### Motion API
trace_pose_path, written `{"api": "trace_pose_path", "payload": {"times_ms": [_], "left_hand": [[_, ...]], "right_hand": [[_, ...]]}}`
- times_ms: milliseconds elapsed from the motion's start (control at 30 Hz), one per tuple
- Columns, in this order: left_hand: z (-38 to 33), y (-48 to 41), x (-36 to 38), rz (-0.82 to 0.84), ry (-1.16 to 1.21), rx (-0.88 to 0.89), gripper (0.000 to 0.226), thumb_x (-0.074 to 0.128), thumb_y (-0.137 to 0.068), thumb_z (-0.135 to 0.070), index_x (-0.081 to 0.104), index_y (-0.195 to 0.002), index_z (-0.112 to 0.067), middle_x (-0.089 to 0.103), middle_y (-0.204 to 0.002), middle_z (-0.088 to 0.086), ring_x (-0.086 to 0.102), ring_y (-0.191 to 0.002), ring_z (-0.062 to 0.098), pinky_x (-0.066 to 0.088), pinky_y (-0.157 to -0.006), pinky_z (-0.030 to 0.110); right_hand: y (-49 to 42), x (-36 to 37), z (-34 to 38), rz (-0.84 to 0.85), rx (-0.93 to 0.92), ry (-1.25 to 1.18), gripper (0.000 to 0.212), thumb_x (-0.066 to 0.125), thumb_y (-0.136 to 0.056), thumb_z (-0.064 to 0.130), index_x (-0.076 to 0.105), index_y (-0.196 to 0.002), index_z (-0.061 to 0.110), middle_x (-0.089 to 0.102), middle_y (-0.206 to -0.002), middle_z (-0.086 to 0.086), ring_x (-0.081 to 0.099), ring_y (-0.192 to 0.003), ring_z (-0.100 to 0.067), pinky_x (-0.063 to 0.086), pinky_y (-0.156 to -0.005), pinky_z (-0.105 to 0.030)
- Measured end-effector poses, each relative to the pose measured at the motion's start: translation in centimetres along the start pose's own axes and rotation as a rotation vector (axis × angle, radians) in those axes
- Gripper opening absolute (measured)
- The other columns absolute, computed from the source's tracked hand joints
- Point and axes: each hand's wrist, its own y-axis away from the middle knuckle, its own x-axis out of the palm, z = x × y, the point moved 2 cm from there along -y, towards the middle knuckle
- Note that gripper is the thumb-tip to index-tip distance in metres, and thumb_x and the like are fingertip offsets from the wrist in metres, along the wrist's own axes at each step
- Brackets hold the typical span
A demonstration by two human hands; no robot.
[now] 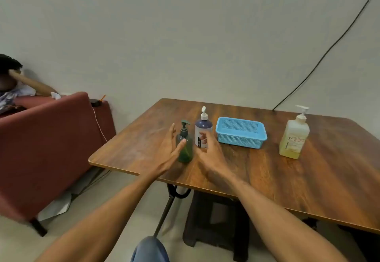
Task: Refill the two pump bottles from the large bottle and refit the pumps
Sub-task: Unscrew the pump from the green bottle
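green-tinted pump bottle stands upright just beside the left grip, whose fingers are straight and spread apart, the thumb at the bottle's side. its dark pump is fitted, with the spout turned to the right. the right grip reaches the foot of the white and blue pump bottle; motion blur hides whether its fingers clamp the bottle or only touch it. that bottle is upright too, with a white pump on top. its label carries a dark vertical strip of white letters, too blurred to read. just right of it sits a blue mesh basket. well to the right, the large bottle of yellowish liquid stands upright with its pump on and its red label print unreadable. all rest on the wood-grain desk.
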Motion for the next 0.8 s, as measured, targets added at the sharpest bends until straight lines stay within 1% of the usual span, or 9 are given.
{"api": "trace_pose_path", "payload": {"times_ms": [67, 133, 300, 433, 533, 567, 667, 733, 800], "left_hand": [[0.7, -0.8, 0.6, 0.054, 0.041, -0.017, 0.094, 0.052, -0.09, -0.068, 0.0, -0.16, -0.032, 0.02, -0.167, 0.0, 0.027, -0.151, 0.02, 0.022, -0.125, 0.043], [1.6, -1.3, 1.2, 0.077, 0.069, -0.024, 0.093, 0.057, -0.088, -0.062, 0.007, -0.16, -0.03, 0.025, -0.165, 0.001, 0.033, -0.148, 0.021, 0.029, -0.122, 0.049], [3.7, -3.3, 2.5, -0.022, 0.031, 0.057, 0.061, 0.069, -0.093, -0.034, 0.041, -0.146, -0.026, 0.053, -0.142, -0.002, 0.055, -0.127, 0.015, 0.052, -0.104, 0.048], [2.7, -3.8, 4.3, -0.017, 0.015, 0.128, 0.061, 0.071, -0.088, -0.043, 0.045, -0.143, -0.031, 0.056, -0.138, -0.009, 0.058, -0.123, 0.008, 0.055, -0.1, 0.039], [0.2, -3.7, 6.6, 0.036, 0.069, 0.16, 0.055, 0.071, -0.089, -0.04, 0.045, -0.137, -0.045, 0.057, -0.13, -0.028, 0.059, -0.12, 0.0, 0.054, -0.095, 0.021], [-0.7, -3.7, 7.6, 0.05, 0.088, 0.169, 0.054, 0.072, -0.089, -0.036, 0.046, -0.137, -0.044, 0.057, -0.13, -0.029, 0.058, -0.12, -0.001, 0.052, -0.094, 0.017], [-2.8, -4.0, 10.9, 0.099, 0.154, 0.199, 0.058, 0.072, -0.092, -0.029, 0.046, -0.144, -0.028, 0.057, -0.138, -0.015, 0.057, -0.123, 0.002, 0.052, -0.096, 0.018], [-3.9, -4.2, 12.7, 0.136, 0.185, 0.194, 0.06, 0.071, -0.092, -0.028, 0.044, -0.146, -0.025, 0.056, -0.141, -0.007, 0.058, -0.125, 0.005, 0.052, -0.098, 0.022], [-4.7, -4.4, 14.4, 0.171, 0.216, 0.192, 0.061, 0.071, -0.093, -0.028, 0.043, -0.147, -0.024, 0.055, -0.142, -0.005, 0.059, -0.125, 0.007, 0.053, -0.099, 0.023]], "right_hand": [[-0.6, 0.9, -0.7, 0.088, 0.071, -0.032, 0.057, 0.071, -0.09, 0.023, 0.042, -0.138, 0.031, 0.049, -0.141, 0.001, 0.05, -0.129, -0.017, 0.049, -0.107, -0.045], [-1.0, 1.5, -1.5, 0.167, 0.096, -0.002, 0.067, 0.074, -0.088, 0.027, 0.037, -0.144, 0.03, 0.048, -0.144, 0.0, 0.048, -0.132, -0.019, 0.046, -0.109, -0.049], [-1.7, 2.8, -3.5, 0.279, 0.134, -0.097, 0.076, 0.077, -0.087, 0.029, 0.033, -0.149, 0.031, 0.049, -0.147, 0.0, 0.049, -0.134, -0.019, 0.043, -0.113, -0.049], [-1.3, 1.2, -4.8, 0.163, 0.093, -0.137, 0.065, 0.079, -0.086, 0.023, 0.043, -0.139, 0.035, 0.058, -0.136, 0.006, 0.055, -0.125, -0.009, 0.048, -0.108, -0.044], [-0.5, -2.1, -5.9, 0.073, 0.064, -0.12, 0.065, 0.081, -0.083, 0.022, 0.047, -0.135, 0.036, 0.06, -0.131, 0.01, 0.057, -0.12, -0.004, 0.052, -0.103, -0.04], [-0.1, -3.3, -6.3, 0.052, 0.065, -0.127, 0.065, 0.081, -0.082, 0.021, 0.047, -0.135, 0.038, 0.06, -0.131, 0.011, 0.057, -0.12, -0.003, 0.052, -0.103, -0.038], [0.9, -6.9, -7.4, 0.015, 0.083, -0.134, 0.068, 0.08, -0.084, 0.021, 0.045, -0.14, 0.035, 0.058, -0.135, 0.007, 0.057, -0.122, -0.006, 0.053, -0.103, -0.038], [1.5, -8.7, -8.2, -0.005, 0.107, -0.125, 0.069, 0.079, -0.086, 0.021, 0.042, -0.143, 0.033, 0.057, -0.137, 0.005, 0.059, -0.12, -0.009, 0.054, -0.102, -0.038], [2.0, -10.4, -9.0, -0.022, 0.136, -0.114, 0.07, 0.078, -0.087, 0.019, 0.04, -0.145, 0.029, 0.055, -0.139, 0.004, 0.059, -0.121, -0.013, 0.053, -0.102, -0.04]]}}
